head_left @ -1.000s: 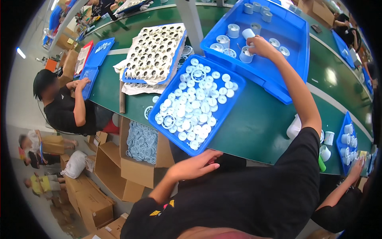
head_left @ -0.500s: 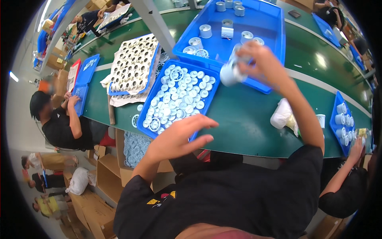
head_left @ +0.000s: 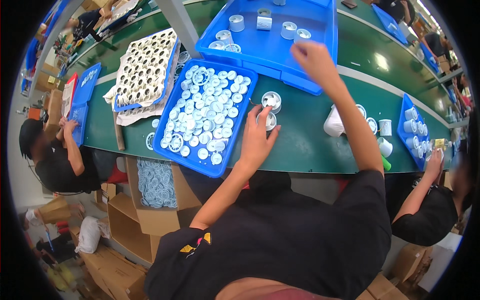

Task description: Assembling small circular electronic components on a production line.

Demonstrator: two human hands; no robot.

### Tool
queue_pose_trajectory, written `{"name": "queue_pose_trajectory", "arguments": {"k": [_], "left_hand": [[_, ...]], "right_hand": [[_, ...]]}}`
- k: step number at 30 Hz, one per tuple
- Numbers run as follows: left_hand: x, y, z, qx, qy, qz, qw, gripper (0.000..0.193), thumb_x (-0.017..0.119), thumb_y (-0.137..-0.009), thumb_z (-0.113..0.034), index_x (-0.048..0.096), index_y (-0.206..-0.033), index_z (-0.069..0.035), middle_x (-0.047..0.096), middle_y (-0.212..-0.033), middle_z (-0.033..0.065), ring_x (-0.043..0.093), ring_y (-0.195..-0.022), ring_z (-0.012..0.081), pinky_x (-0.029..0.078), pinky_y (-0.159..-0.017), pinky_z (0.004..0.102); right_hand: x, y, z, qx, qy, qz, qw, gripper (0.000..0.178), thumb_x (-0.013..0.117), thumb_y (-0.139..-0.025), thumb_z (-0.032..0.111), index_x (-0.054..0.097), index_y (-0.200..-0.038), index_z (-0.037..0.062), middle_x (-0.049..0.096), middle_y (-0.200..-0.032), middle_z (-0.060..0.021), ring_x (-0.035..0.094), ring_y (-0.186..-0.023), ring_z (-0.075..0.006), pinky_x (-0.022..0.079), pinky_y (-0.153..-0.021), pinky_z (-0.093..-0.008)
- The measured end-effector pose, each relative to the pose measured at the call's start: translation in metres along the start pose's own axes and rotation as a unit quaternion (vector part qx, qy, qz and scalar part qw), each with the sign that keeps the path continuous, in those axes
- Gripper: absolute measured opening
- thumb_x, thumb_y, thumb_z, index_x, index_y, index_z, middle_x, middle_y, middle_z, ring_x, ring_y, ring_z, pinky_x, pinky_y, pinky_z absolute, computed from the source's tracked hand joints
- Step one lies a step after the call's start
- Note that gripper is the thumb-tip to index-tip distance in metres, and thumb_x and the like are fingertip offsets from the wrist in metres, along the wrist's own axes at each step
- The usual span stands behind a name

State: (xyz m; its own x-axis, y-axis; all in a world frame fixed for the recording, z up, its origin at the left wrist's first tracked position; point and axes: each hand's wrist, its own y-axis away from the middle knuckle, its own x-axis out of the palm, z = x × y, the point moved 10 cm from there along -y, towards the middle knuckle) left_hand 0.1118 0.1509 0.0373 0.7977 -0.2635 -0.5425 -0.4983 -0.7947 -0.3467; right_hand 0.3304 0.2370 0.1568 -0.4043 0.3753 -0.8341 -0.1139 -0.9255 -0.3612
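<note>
Two small white cylindrical housings [head_left: 271,101] with white parts inside stand close together on the green table, just right of a blue tray [head_left: 212,172] of pale round discs. My left hand [head_left: 254,142] has its fingers and thumb around the nearer housing [head_left: 268,121]. Over the near right part of a large blue bin [head_left: 280,75] is my right hand [head_left: 316,62], its fingers bent down and blurred. It is nearest to a white housing [head_left: 302,35] in that bin; whether it touches it is hidden. Several similar housings stand elsewhere in the bin.
Left of the disc tray lies a stack of moulded trays with holes [head_left: 145,65]. A white plastic bag [head_left: 334,122] and more housings [head_left: 385,127] are by my right forearm. Co-workers sit at both sides. A carton of pale rings [head_left: 156,182] stands below the table edge.
My right hand has let go of the housings it carried and moved away over the bin. My left hand has moved right onto a housing on the table. The view has shifted right.
</note>
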Motion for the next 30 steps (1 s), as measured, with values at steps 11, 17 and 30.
{"name": "queue_pose_trajectory", "arguments": {"k": [11, 17, 30], "left_hand": [[0.009, -0.016, -0.005, 0.016, 0.037, -0.027, 0.999, 0.061, 0.084, -0.084, -0.013, 0.052, -0.137, -0.008, 0.049, -0.144, 0.0277, 0.057, -0.125, 0.0476, 0.052, -0.100, 0.0493], [0.023, -0.022, -0.031, 0.065, 0.098, -0.026, 0.993, 0.075, 0.083, -0.084, -0.012, 0.043, -0.147, -0.008, 0.046, -0.143, 0.0272, 0.055, -0.126, 0.0479, 0.049, -0.104, 0.0493], [-0.022, 0.052, -0.021, -0.014, 0.005, -0.010, 1.000, 0.088, 0.078, -0.088, -0.021, 0.028, -0.157, 0.001, 0.035, -0.154, 0.0342, 0.040, -0.144, 0.0497, 0.037, -0.120, 0.0493]], "right_hand": [[0.085, -0.148, -0.158, 0.241, 0.196, 0.050, 0.949, 0.035, 0.066, -0.094, 0.026, 0.075, -0.124, 0.0100, 0.070, -0.133, -0.0188, 0.067, -0.125, -0.0385, 0.056, -0.102, -0.0506], [-0.011, -0.099, -0.189, 0.068, 0.274, -0.089, 0.955, 0.034, 0.068, -0.093, 0.027, 0.066, -0.115, 0.0016, 0.068, -0.102, -0.0255, 0.066, -0.101, -0.0461, 0.054, -0.084, -0.0533], [0.033, 0.158, 0.059, -0.128, 0.073, 0.224, 0.963, 0.016, 0.063, -0.094, 0.002, 0.065, -0.110, -0.0013, 0.062, -0.112, -0.0234, 0.061, -0.109, -0.0426, 0.049, -0.095, -0.0469]]}}
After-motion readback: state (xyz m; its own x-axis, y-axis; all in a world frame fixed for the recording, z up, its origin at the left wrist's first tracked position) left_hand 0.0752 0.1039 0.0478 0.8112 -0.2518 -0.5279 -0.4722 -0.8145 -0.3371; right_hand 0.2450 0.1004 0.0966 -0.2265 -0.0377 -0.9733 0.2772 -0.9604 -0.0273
